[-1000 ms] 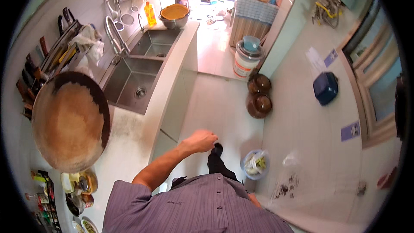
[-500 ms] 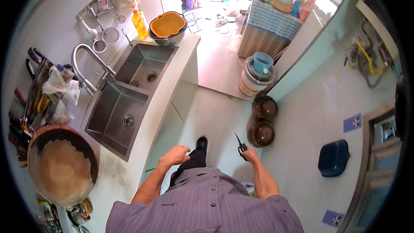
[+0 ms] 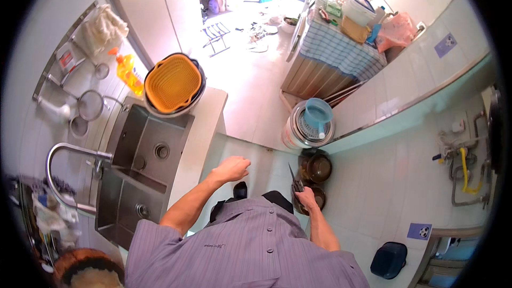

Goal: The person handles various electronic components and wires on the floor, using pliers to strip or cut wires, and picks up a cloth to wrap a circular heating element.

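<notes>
My right hand [image 3: 306, 198] is closed on a pair of dark scissors [image 3: 296, 185], its pointed blades aimed forward and away from me. Beyond it on the floor stand two brown pots [image 3: 318, 167], partly behind the hand and scissors. My left hand [image 3: 233, 169] hangs in the air in front of my body, fingers curled into a loose fist, with nothing showing in it. To its left runs the counter edge [image 3: 186, 168] beside the double sink [image 3: 152, 181].
An orange basket [image 3: 173, 82] sits in a bowl at the counter's far end, beside a yellow soap bottle [image 3: 129, 73]. Ahead, a bucket [image 3: 290, 132] topped with a blue dipper [image 3: 318, 110] stands by the doorway. A cloth-covered cabinet [image 3: 341, 48] is beyond.
I have moved forward toward the doorway, so the sink and wok slid back and the bucket and pots came closer. The scissors stay in my right hand; my left hand has swung forward.
</notes>
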